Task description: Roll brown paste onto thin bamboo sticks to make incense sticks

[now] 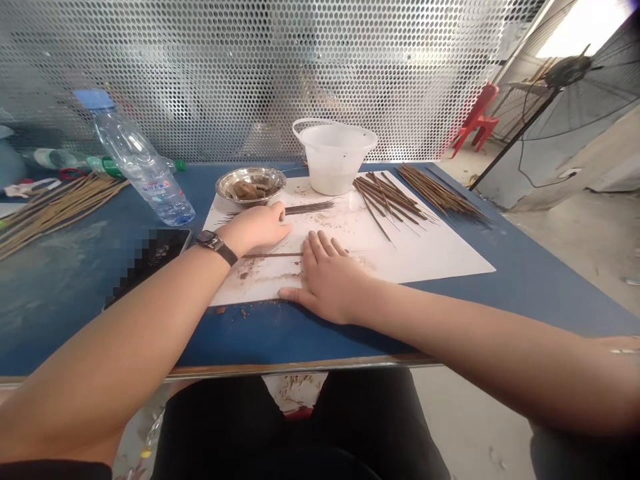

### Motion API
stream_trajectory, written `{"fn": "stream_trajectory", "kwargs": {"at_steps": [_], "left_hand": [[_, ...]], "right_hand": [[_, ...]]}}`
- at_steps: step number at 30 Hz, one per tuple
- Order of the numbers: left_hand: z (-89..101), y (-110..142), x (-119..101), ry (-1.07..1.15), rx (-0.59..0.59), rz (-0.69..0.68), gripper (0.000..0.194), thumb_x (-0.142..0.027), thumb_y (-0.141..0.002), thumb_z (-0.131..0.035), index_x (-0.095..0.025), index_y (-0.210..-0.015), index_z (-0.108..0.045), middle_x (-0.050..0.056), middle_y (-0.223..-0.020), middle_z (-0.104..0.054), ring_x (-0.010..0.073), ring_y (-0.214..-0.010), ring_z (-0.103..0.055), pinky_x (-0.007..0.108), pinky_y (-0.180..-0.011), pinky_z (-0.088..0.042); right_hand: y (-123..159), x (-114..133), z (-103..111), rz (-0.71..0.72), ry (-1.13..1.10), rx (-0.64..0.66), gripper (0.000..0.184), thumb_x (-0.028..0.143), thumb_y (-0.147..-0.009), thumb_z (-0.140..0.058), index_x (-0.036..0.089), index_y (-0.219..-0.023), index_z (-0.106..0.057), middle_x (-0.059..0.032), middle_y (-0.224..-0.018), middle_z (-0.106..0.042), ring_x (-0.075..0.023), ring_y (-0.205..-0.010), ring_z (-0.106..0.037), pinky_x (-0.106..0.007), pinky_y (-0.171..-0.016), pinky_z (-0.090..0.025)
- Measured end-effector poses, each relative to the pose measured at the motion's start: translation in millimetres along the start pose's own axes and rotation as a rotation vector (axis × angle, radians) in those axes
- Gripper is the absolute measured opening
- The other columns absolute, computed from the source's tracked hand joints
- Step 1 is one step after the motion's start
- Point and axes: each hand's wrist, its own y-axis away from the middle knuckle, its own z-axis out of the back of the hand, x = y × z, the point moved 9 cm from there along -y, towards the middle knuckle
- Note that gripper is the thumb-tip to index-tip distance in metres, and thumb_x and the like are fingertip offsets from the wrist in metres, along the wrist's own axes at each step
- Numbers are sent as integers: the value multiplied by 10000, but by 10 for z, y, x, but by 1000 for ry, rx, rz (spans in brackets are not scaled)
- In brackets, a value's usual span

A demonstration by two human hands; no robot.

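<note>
My right hand (327, 280) lies flat, fingers stretched out, on a white sheet (440, 253) spread over the blue table (65, 280). Under its fingers runs a thin brown stick (273, 255) that points left. My left hand (257, 227), with a black watch on the wrist, rests knuckles up with fingers curled near a small bundle of dark sticks (307, 208). What the curled fingers hold, if anything, is hidden. Brown smears and crumbs mark the sheet around both hands.
A metal bowl of brown paste (250, 185) and a white plastic tub (335, 157) stand at the sheet's far edge. Coated sticks (387, 197) lie right of the tub, bare sticks (55, 203) at far left. A water bottle (143, 167) and a phone (153, 257) sit left.
</note>
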Motion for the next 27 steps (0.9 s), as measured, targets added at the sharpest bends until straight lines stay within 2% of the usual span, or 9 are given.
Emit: {"fn": "stream_trajectory", "kwargs": {"at_steps": [5, 12, 19, 24, 27], "left_hand": [[25, 40, -16, 0, 17, 22, 533, -584, -990, -502, -216, -1371, -560, 184, -1197, -790, 386, -1033, -746, 417, -788, -518], [11, -7, 8, -1, -10, 6, 550, -584, -981, -503, -215, -1384, -569, 191, -1303, -770, 398, -1116, -732, 429, -842, -532], [-9, -37, 46, 9, -1, -4, 547, -599, -983, -485, -210, -1355, -584, 196, -1218, -785, 392, -1016, -740, 426, -765, -528], [2, 3, 28, 7, 34, 8, 575, -583, -1003, -472, -199, -1424, -549, 204, -1334, -753, 396, -1089, -733, 422, -818, -541], [6, 3, 27, 4, 35, 22, 630, -593, -994, -484, -189, -1476, -526, 212, -1355, -748, 407, -1100, -732, 428, -833, -545]], "right_hand": [[-168, -102, 77, 25, 0, -24, 1188, 845, -1021, -117, -120, -1712, -170, -308, -1800, -53, -466, -1690, 5, -606, -1379, -133], [71, 76, 1, -11, -6, 28, 1209, 867, -1008, -193, -113, -1715, -164, -321, -1792, -65, -490, -1684, -32, -625, -1376, -152], [-202, -94, 105, -7, -26, -59, 1166, 823, -1037, -107, -129, -1707, -161, -336, -1793, -62, -473, -1691, -6, -601, -1379, -125], [10, 188, 23, 97, -62, -37, 1196, 867, -1010, -183, -95, -1720, -186, -301, -1795, -87, -481, -1689, -55, -643, -1374, -144], [22, 249, 4, 89, -69, -37, 1206, 875, -1004, -194, -95, -1719, -194, -298, -1794, -103, -484, -1689, -67, -652, -1374, -148]]}}
